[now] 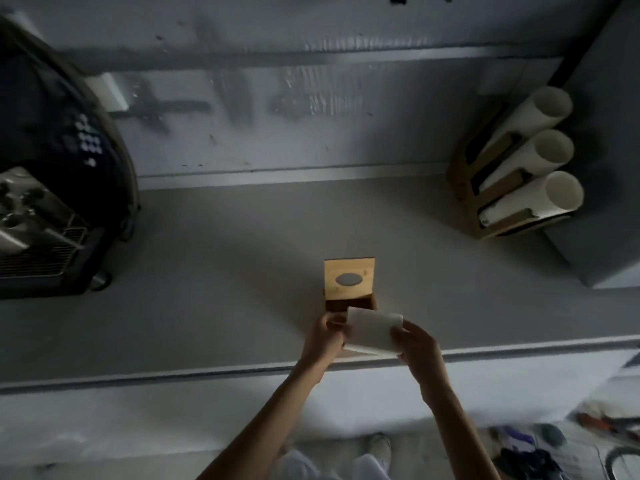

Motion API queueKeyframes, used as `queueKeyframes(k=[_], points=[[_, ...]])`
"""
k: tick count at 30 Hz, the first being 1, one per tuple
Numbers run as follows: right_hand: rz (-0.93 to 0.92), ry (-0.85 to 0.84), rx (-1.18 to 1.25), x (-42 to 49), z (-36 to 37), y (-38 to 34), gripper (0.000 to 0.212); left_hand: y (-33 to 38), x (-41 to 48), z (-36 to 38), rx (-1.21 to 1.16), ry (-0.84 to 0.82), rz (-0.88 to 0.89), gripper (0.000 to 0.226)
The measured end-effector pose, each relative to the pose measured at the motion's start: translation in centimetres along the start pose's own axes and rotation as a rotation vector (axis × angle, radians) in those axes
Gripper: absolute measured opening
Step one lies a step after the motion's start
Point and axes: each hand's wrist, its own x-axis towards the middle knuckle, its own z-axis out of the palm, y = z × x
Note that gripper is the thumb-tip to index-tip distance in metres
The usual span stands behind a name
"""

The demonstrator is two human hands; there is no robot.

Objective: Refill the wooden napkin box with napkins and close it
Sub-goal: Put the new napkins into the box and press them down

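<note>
Steadying the wooden box [349, 266] at its near left corner, the left hand [323, 339] curls its fingers round the wall. The lid stands open, and the box sits near the counter's front edge. A stack of napkins [374, 332] hangs over the opening, pinched at its right edge by the right hand [417, 344]. Loading looks underway; closing is not yet done. The grey counter [225, 271] holds a dark machine [52, 185] far left and a cup rack [512, 174] far right.

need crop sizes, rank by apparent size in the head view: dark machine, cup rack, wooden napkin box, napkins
1. dark machine
2. cup rack
3. wooden napkin box and napkins: unsure, napkins cover part of box
</note>
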Motion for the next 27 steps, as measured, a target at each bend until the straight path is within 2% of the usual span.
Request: queueKeyframes(k=[2, 6, 13, 22, 27], points=[[-0.034, -0.034, -0.072, 1.9, 1.8, -0.7, 0.022, 1.1, 0.4, -1.3, 0.033, 0.06, 0.028, 0.011], [-0.031, -0.038, -0.194, 5.2, 4.1, -0.9, 0.031, 2.2, 1.2, -1.5, 0.114, 0.149, 0.034, 0.021], [-0.068, -0.024, -0.287, 6.1, 4.6, -0.8, 0.03, 2.2, 2.1, 0.4, 0.11, 0.274, -0.003, 0.014], [-0.084, 0.013, -0.398, 5.9, 4.9, -0.9, 0.028, 0.6, 3.1, 0.7, 0.138, 0.295, 0.017, 0.014], [-0.045, 0.059, -0.446, 6.0, 5.4, 0.1, 0.03, -0.9, 4.1, 0.6, 0.301, 0.337, 0.041, 0.016]])
